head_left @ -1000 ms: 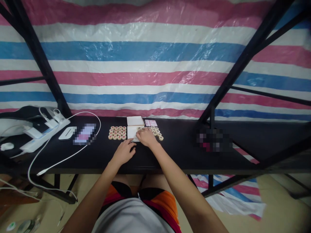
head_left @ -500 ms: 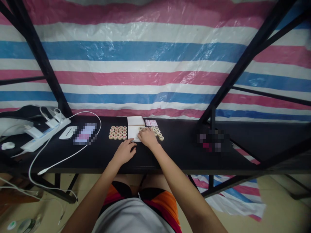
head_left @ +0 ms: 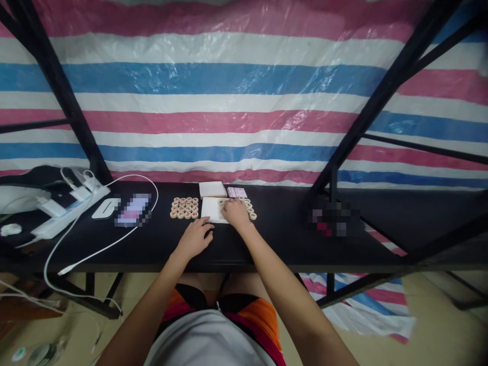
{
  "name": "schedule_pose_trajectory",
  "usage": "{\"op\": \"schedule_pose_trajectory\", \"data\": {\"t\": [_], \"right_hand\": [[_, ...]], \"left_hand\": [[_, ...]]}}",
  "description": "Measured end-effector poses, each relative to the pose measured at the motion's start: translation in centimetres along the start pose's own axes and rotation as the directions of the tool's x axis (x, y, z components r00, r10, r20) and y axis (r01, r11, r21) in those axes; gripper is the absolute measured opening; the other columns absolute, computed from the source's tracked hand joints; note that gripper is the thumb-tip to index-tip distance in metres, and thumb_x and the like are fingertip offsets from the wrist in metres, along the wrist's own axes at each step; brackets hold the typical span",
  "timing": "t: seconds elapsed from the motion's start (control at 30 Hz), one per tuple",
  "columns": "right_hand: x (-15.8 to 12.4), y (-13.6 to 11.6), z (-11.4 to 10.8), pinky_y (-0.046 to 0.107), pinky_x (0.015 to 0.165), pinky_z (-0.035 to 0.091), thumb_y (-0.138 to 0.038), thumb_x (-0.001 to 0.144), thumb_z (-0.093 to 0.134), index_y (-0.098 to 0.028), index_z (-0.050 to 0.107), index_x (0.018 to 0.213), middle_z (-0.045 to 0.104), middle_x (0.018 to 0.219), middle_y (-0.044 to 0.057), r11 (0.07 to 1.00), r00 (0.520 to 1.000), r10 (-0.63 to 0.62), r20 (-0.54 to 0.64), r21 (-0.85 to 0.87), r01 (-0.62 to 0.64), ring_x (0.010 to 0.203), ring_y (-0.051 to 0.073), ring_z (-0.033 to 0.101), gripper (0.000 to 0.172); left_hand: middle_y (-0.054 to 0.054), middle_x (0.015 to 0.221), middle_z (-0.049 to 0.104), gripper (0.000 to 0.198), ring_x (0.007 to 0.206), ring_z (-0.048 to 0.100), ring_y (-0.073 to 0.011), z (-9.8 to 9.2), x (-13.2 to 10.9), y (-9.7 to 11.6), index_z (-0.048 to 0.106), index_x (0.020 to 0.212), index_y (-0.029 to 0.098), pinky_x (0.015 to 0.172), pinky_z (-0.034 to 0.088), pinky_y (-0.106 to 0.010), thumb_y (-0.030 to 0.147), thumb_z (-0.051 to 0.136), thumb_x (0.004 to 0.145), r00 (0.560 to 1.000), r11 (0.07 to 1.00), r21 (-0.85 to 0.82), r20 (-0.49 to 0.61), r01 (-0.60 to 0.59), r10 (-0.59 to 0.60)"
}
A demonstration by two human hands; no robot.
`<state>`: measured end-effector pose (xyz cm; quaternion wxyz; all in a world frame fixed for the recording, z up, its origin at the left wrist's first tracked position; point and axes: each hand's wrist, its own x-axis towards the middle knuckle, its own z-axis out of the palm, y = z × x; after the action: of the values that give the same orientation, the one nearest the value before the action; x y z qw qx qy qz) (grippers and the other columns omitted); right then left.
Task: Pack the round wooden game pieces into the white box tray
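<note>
My left hand (head_left: 195, 237) rests on the black table (head_left: 274, 239), its fingertips touching the near edge of a white open box tray (head_left: 212, 209). My right hand (head_left: 236, 212) lies palm down over a cluster of round wooden chess pieces (head_left: 250, 210) just right of that tray; its fingers are curled and what they hold, if anything, is hidden. One piece (head_left: 220, 202) sits inside the tray. A neat block of several red-marked wooden pieces (head_left: 184, 208) lies left of the tray. The white box lid (head_left: 212, 189) sits behind it.
A pink card (head_left: 237, 192) lies behind the right pieces. On the left are a phone (head_left: 133, 210), a white mouse (head_left: 104, 208), a power strip (head_left: 66, 209) and trailing white cables (head_left: 95, 249). Black frame bars (head_left: 366, 117) cross overhead before a striped tarp (head_left: 229, 101).
My right hand has slid a little to the right, off the tray and onto the right cluster of pieces, uncovering a piece in the tray. My left hand has barely moved.
</note>
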<state>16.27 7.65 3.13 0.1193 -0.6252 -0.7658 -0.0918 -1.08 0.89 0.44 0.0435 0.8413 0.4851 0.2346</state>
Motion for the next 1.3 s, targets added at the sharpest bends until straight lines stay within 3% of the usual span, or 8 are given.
{"op": "schedule_pose_trajectory", "data": {"t": [0.13,0.27,0.6,0.8,0.97,1.13,1.3], "right_hand": [[0.1,0.4,-0.1,0.034,0.089,0.034,-0.021,0.09,0.041,-0.013,0.063,0.105,0.064,0.111,0.013,0.998,0.997,-0.065,-0.034,0.017,0.066,0.104,0.024,0.052,0.029],[0.3,0.7,-0.4,0.033,0.093,0.033,-0.024,0.093,0.038,-0.016,0.065,0.103,0.065,0.112,0.01,0.98,0.979,-0.199,0.032,0.036,0.198,0.107,0.022,0.052,0.03],[0.9,1.8,-0.3,0.035,0.088,0.037,-0.026,0.092,0.038,-0.014,0.066,0.1,0.066,0.108,0.013,0.991,0.99,-0.124,0.062,-0.05,0.127,0.104,0.026,0.054,0.031],[1.4,2.3,-0.6,0.032,0.09,0.036,-0.017,0.088,0.043,-0.017,0.063,0.107,0.065,0.111,0.01,0.965,0.962,-0.263,0.075,0.022,0.263,0.105,0.024,0.053,0.028],[1.7,3.0,-0.5,0.031,0.085,0.038,-0.011,0.084,0.045,-0.016,0.068,0.095,0.068,0.1,0.012,0.977,0.968,-0.212,0.133,0.026,0.211,0.1,0.024,0.056,0.027],[0.9,3.5,-0.1,0.031,0.087,0.038,-0.007,0.083,0.043,-0.017,0.066,0.106,0.066,0.109,0.01,0.977,0.981,-0.191,0.011,0.1,0.189,0.102,0.022,0.054,0.035],[-2.2,1.7,0.5,0.032,0.093,0.037,-0.012,0.086,0.044,-0.015,0.066,0.104,0.065,0.106,0.009,0.958,0.974,-0.163,-0.16,0.209,0.195,0.101,0.022,0.052,0.029]], "left_hand": [[-0.008,0.13,0.055,0.026,0.115,0.053,-0.0249,-0.1,0.0,0.1,0.067,0.106,0.021,0.099,0.042,-0.043,0.023,0.05,0.087,1.0,1.0,-0.001,0.007,0.006,-0.006],[-0.009,0.129,0.055,0.026,0.114,0.053,-0.025,-0.2,0.0,0.1,0.067,0.106,0.02,0.1,0.042,-0.043,0.023,0.05,0.087,1.0,1.0,-0.002,0.001,-0.002,0.002],[-0.009,0.131,0.054,0.029,0.116,0.052,-0.025,-0.1,-0.1,0.0,0.065,0.111,0.02,0.101,0.041,-0.044,0.023,0.049,0.087,1.0,1.0,0.007,0.011,0.005,-0.006],[-0.008,0.132,0.053,0.029,0.115,0.052,-0.0244,-0.1,-0.1,0.0,0.064,0.112,0.021,0.1,0.041,-0.043,0.024,0.048,0.087,1.0,1.0,0.015,0.009,0.003,-0.003],[-0.008,0.132,0.053,0.031,0.116,0.052,-0.0243,-0.2,-0.1,0.1,0.062,0.115,0.021,0.1,0.042,-0.042,0.025,0.047,0.089,1.0,1.0,0.025,0.01,-0.003,0.003],[-0.009,0.133,0.053,0.035,0.117,0.051,-0.0251,-0.4,-0.1,0.2,0.057,0.122,0.021,0.1,0.041,-0.043,0.026,0.046,0.089,1.0,1.0,0.011,0.012,-0.008,0.008],[-0.008,0.132,0.054,0.033,0.115,0.052,-0.0239,-0.4,-0.1,0.2,0.059,0.12,0.022,0.1,0.041,-0.042,0.026,0.047,0.089,1.0,1.0,0.02,0.014,-0.007,0.007]]}}
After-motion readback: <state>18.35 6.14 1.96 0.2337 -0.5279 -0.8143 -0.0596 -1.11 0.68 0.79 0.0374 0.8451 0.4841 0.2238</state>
